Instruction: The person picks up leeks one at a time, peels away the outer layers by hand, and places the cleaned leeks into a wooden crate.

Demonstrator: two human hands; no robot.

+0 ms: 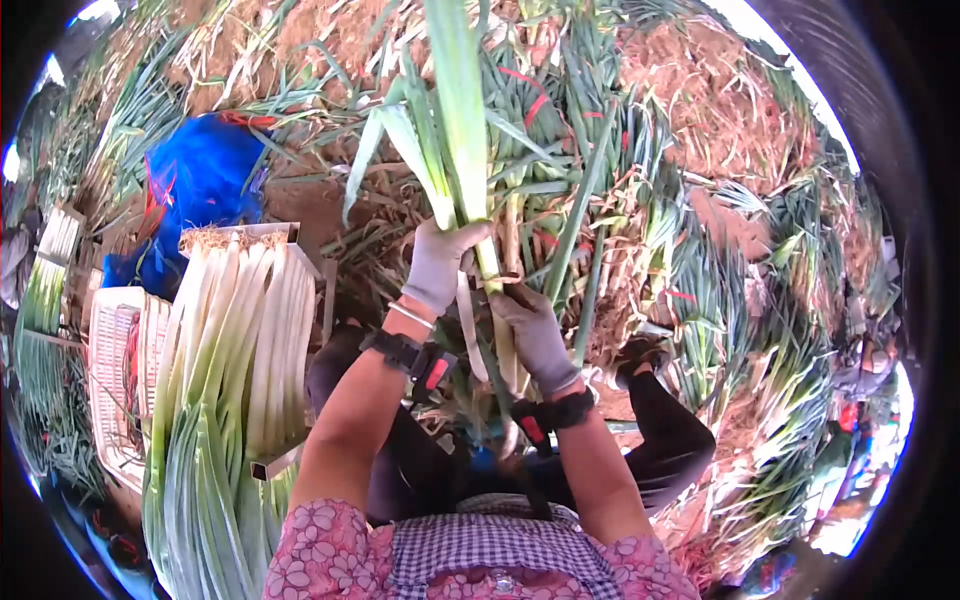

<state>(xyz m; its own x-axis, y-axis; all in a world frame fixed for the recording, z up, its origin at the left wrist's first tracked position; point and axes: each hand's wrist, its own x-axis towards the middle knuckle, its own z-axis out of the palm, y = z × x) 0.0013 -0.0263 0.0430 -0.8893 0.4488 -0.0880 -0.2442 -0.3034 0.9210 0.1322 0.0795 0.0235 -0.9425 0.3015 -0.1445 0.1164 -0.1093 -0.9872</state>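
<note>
Brown ground [735, 222] is littered with green leaves and pale scraps, and heaps of leeks [690, 285] are spread across it toward three o'clock; red strips [536, 108] are seen among leaves near one o'clock. At ten o'clock a blue sack [205, 170] is slumped. Near nine o'clock a white basket [104, 370] is set, and at eight a leek bundle [225, 360] is carried in a metal rack [294, 235], roots uppermost in view. The rim is lit brightly at four o'clock. From the centre toward twelve, a leek [468, 150] is held: its stalk is gripped by the gloved left hand [440, 262], fingers wrapped round it, and pinched lower down by the right hand's [535, 335] fingers.
</note>
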